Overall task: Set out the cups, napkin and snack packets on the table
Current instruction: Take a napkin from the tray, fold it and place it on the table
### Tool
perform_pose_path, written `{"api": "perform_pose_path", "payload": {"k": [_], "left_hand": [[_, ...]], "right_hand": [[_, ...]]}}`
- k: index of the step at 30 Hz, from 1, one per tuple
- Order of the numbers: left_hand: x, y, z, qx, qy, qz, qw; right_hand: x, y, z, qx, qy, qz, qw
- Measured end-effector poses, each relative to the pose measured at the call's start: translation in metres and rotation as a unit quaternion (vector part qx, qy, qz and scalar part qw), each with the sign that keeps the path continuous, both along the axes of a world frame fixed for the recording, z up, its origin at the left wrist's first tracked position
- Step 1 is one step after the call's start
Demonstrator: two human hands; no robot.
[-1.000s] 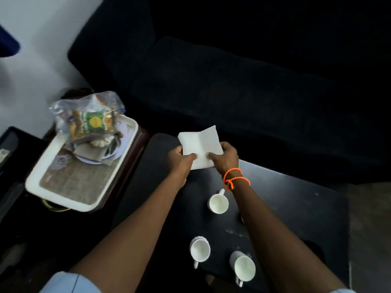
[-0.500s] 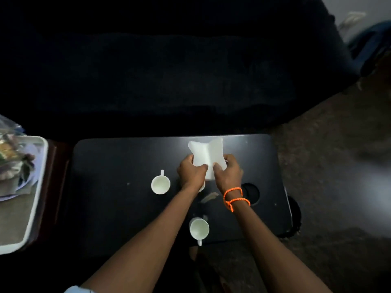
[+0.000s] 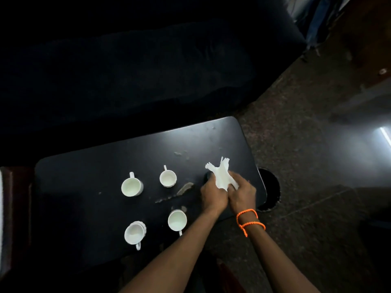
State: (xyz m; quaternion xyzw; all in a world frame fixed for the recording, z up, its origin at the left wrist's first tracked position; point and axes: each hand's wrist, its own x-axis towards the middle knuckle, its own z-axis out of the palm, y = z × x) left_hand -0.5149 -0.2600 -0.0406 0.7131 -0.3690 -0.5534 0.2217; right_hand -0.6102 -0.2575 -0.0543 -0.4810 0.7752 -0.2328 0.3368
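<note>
Both hands grip a white napkin (image 3: 221, 177), bunched and fanning upward, above the right end of the black table (image 3: 88, 166). My left hand (image 3: 212, 194) holds its left side and my right hand (image 3: 242, 193), with orange cords on the wrist, holds its lower right. Several white cups stand on the table: one at the back left (image 3: 131, 186), one at the back middle (image 3: 168, 178), one at the front left (image 3: 134, 233), one at the front middle (image 3: 177, 220). No snack packets show.
A dark sofa (image 3: 127, 70) runs along the table's far side. A white tray's edge (image 3: 1, 218) shows at the far left. Speckled floor (image 3: 317, 166) lies to the right, and a dark round base (image 3: 269, 189) sits by the table's right edge. Smudges mark the tabletop.
The view has swung right, so the tray with packets has left the frame. The flat folded napkin is now gathered into a bunch and sits lower, over the table's right end.
</note>
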Motion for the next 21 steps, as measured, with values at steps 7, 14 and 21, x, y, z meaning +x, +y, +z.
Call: {"api": "perform_pose_path", "payload": {"k": [7,14,21], "left_hand": [[-0.026,-0.005,-0.012,0.062,0.000,-0.016,0.998],[-0.025,-0.020,-0.029,0.133,0.001,-0.012,0.991],[-0.009,-0.037,-0.038,0.218,0.128,0.117,0.960]], "right_hand": [[-0.039,-0.002,-0.007,0.092,0.052,0.089,0.990],[-0.038,-0.031,-0.007,0.145,0.078,0.198,0.966],[-0.029,-0.067,-0.015,0.226,0.119,0.231,0.939]]}}
